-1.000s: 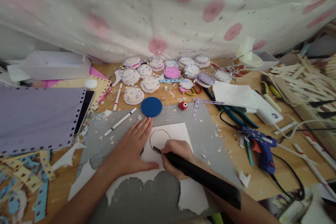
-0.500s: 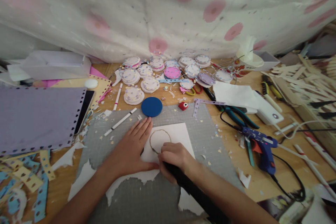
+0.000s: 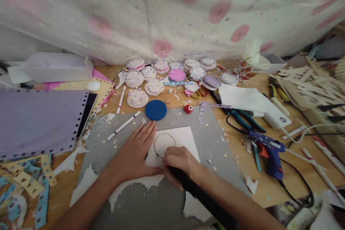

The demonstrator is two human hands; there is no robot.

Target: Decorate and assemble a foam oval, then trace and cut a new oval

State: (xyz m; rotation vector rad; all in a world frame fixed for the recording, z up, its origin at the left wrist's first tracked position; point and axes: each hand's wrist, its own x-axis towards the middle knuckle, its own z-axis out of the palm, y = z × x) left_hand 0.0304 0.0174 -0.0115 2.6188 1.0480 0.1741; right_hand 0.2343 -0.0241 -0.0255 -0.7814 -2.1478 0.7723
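Note:
My left hand (image 3: 134,151) lies flat with fingers stretched over the left side of a white sheet (image 3: 184,137), its fingertips close to a round blue disc (image 3: 156,110). A thin brown circle outline (image 3: 165,134) marks the sheet. At the lower right of that circle, my right hand (image 3: 178,163) is closed around a thick black pen-shaped tool (image 3: 199,196). The tool's long dark body runs back under my forearm. Its tip is hidden by my fingers. Beneath the sheet is a grey cutting mat (image 3: 129,205), with torn white scraps (image 3: 194,208) on it.
Decorated round pieces (image 3: 154,87) crowd the back of the table. On the right lie a blue glue gun (image 3: 269,147) with its cord and teal-handled pliers (image 3: 246,120). A purple sheet (image 3: 40,118) and punched paper strips (image 3: 29,183) are at left. White markers (image 3: 124,125) rest nearby.
My right hand has shifted very slightly left at the circle's lower edge. My left hand stays in place on the sheet.

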